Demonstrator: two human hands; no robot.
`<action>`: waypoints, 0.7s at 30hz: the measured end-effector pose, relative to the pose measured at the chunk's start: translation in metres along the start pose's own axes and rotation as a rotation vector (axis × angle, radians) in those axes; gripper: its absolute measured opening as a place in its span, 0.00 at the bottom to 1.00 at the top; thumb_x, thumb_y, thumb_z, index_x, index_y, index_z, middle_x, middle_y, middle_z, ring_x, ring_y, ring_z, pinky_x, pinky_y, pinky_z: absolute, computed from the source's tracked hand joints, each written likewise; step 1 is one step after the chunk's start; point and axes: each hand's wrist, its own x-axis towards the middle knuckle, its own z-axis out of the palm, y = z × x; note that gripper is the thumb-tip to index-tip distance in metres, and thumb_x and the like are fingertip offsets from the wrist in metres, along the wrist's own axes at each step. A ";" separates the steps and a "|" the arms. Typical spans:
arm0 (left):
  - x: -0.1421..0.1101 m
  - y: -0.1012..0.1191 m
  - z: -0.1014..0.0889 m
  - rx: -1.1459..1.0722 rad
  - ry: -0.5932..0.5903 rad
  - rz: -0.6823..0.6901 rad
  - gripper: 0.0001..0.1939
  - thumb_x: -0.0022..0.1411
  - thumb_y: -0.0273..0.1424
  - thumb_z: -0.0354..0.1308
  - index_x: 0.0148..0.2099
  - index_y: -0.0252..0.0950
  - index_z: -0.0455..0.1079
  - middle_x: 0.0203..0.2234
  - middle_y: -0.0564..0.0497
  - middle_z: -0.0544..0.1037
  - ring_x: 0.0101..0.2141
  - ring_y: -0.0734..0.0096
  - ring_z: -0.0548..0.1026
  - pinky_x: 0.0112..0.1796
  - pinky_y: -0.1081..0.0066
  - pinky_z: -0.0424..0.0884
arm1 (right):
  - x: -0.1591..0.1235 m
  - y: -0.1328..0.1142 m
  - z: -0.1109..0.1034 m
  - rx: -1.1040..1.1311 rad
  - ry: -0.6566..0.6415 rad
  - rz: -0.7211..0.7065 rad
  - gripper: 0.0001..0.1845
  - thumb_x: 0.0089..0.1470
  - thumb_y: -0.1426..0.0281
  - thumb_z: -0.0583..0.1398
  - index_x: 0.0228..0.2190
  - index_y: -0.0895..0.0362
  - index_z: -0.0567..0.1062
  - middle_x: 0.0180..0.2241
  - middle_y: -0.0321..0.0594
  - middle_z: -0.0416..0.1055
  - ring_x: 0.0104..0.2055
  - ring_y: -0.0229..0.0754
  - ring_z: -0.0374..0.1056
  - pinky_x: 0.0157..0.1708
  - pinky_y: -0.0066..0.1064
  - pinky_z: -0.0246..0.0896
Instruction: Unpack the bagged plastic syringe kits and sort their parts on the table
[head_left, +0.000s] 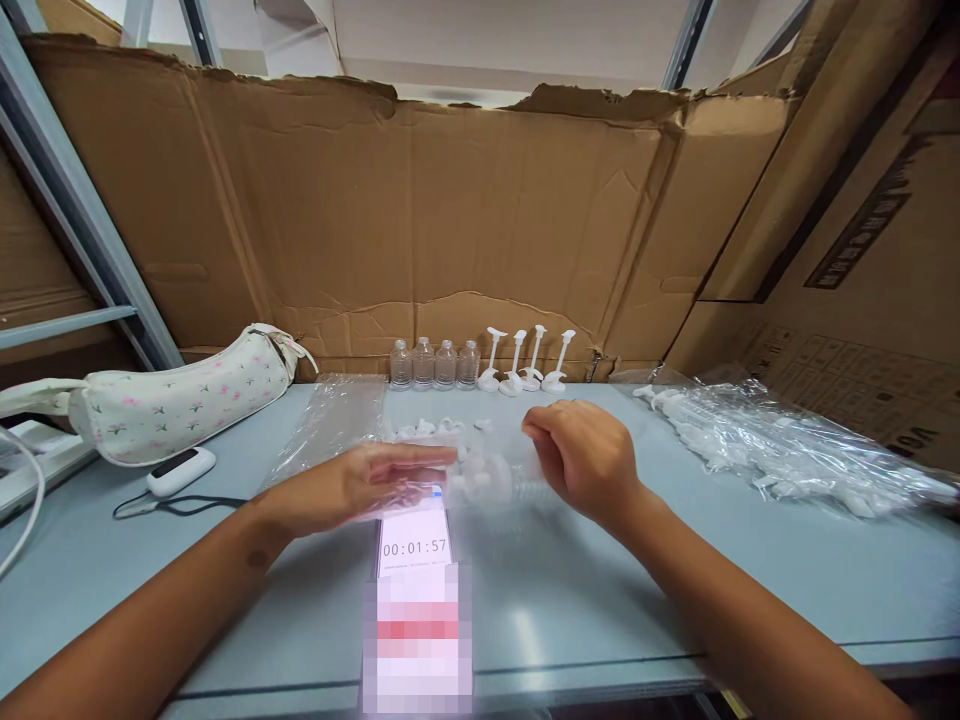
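Left hand (360, 487) and right hand (581, 462) apart, a white plastic pump with a coiled spring (487, 482) between them on the table. Left hand flat and open, palm down, fingers stretched toward the pump, the whole hand smeared by motion blur. Contact with the pump? Hard to call through the blur; fingertips right up against it, at the very least. Right hand half-curled, fingers bent loosely inward, nothing visible in its grip, hovering just beside the spring end.

Just below the pump, a phone (415, 540) lying flat, stopwatch reading 00:01:57, lower screen pixelated. Just behind the pump, a scatter of small white plastic parts (431, 428), next to a clear plastic sheet (322, 430). Along the back edge, four clear plastic bottles (445, 365) in a neat row, then four white pumps (516, 365) standing upright. Off to the right, a clear plastic bag (780, 450) stuffed with more white parts. Off to the left, a floral cloth pouch (180, 395) and a small white device (180, 472) trailing a black cord. Behind it all, a torn cardboard sheet (420, 210) propped against the far edge of the pale blue table (600, 600).
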 end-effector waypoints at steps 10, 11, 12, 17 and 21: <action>0.002 -0.001 0.021 0.333 0.109 0.128 0.31 0.60 0.31 0.58 0.63 0.48 0.56 0.60 0.48 0.63 0.58 0.60 0.64 0.55 0.54 0.63 | 0.011 -0.018 -0.002 -0.043 0.000 -0.096 0.07 0.57 0.77 0.52 0.30 0.55 0.65 0.16 0.33 0.61 0.20 0.38 0.52 0.23 0.33 0.42; 0.002 -0.002 0.022 0.402 0.139 0.144 0.33 0.60 0.31 0.57 0.65 0.49 0.51 0.60 0.48 0.63 0.57 0.59 0.64 0.54 0.53 0.64 | 0.012 -0.018 -0.002 -0.046 0.002 -0.098 0.07 0.57 0.77 0.52 0.30 0.55 0.65 0.17 0.33 0.63 0.20 0.38 0.53 0.23 0.33 0.42; 0.004 -0.004 0.022 0.485 0.177 0.167 0.35 0.61 0.31 0.57 0.66 0.51 0.48 0.60 0.48 0.63 0.57 0.59 0.65 0.54 0.53 0.65 | 0.012 -0.018 -0.002 -0.052 0.004 -0.102 0.07 0.57 0.77 0.52 0.30 0.55 0.65 0.18 0.33 0.64 0.21 0.38 0.54 0.24 0.33 0.43; 0.012 -0.013 0.015 1.002 0.362 0.558 0.36 0.63 0.27 0.53 0.67 0.52 0.41 0.60 0.48 0.64 0.56 0.58 0.67 0.52 0.53 0.67 | 0.013 -0.017 -0.001 -0.086 0.019 -0.138 0.04 0.58 0.75 0.54 0.32 0.54 0.66 0.26 0.38 0.73 0.28 0.41 0.63 0.28 0.34 0.53; 0.013 -0.013 0.008 1.246 0.432 0.719 0.37 0.63 0.20 0.49 0.68 0.48 0.39 0.59 0.47 0.65 0.55 0.59 0.68 0.50 0.57 0.69 | 0.012 -0.019 -0.002 -0.106 0.035 -0.173 0.04 0.58 0.73 0.54 0.34 0.53 0.68 0.30 0.40 0.75 0.34 0.43 0.68 0.35 0.37 0.59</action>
